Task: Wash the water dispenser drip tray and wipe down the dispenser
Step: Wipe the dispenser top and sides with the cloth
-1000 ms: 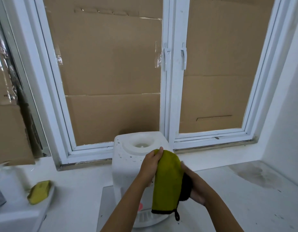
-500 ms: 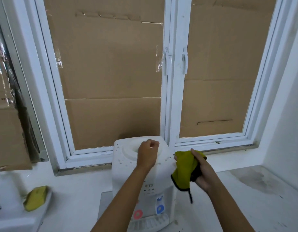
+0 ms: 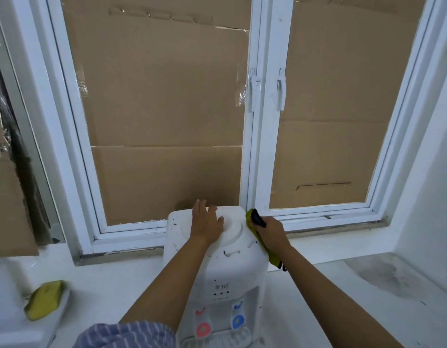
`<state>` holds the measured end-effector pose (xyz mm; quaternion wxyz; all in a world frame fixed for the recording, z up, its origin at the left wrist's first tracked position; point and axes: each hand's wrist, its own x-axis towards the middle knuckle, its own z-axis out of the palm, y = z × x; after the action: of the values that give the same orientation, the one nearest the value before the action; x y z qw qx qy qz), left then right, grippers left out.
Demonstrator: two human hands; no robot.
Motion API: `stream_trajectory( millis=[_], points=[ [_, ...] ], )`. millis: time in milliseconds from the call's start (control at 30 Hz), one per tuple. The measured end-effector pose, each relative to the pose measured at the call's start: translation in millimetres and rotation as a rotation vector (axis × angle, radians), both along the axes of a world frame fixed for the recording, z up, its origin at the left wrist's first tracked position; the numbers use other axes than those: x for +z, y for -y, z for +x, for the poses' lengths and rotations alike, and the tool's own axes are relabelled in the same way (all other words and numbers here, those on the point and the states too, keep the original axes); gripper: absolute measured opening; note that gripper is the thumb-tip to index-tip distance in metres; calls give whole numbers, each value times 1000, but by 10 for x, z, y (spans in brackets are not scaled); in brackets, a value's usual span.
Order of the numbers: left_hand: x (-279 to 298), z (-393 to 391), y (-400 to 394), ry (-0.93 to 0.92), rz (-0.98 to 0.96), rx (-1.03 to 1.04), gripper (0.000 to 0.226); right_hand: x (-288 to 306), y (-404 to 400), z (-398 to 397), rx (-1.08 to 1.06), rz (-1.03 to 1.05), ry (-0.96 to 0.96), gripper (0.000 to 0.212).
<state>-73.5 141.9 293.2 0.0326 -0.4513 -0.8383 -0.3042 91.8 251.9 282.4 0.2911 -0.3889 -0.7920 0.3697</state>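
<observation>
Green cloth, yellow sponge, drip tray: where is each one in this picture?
green cloth (image 3: 263,248): head view, strip showing below the right hand.
yellow sponge (image 3: 44,299): head view, middle of its top face.
drip tray (image 3: 217,342): head view, slotted grille.

White counter (image 3: 122,280), white water dispenser (image 3: 232,275) standing on it, dark stain (image 3: 378,275)

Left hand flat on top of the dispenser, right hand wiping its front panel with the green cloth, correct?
Not the front. The head view shows the right hand pressing the green cloth against the dispenser's right side. The left hand does lie flat on top.
</observation>
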Motion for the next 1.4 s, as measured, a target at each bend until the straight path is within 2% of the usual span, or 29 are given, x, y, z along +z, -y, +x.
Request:
stream_trajectory(
  millis=[100,200,367,467,567,767,900,1067,1233,1333,1400],
  points=[
    [-56,-85,9,-67,-111,-21,58,-168,90,-35,1,57,-5,46],
    [-149,-97,24,-82,-207,-25,68,-233,181,-12,-15,202,2,48],
    [-180,-75,30,-126,-226,-35,68,-302,438,4,-97,459,74,40],
    [-156,-85,34,-76,-238,-46,68,-357,588,3,-164,484,52,37],
    [-147,-103,39,31,-179,-73,66,-408,712,-4,-186,452,64,38],
    [-38,-110,99,399,70,-134,50,-442,988,-19,-185,362,-26,36],
    [16,-129,139,673,227,-125,60,-460,1157,-35,-148,409,-18,29],
    [67,-140,146,696,269,-147,64,-457,1376,-124,-100,443,34,27],
    [40,-230,155,900,230,-189,80,-492,1466,-210,-7,513,88,24],
    [23,-218,171,855,238,-154,75,-503,1328,-125,27,462,22,24],
    [-26,-213,204,815,244,-165,77,-492,1223,-17,-44,331,-104,24]
  ],
)
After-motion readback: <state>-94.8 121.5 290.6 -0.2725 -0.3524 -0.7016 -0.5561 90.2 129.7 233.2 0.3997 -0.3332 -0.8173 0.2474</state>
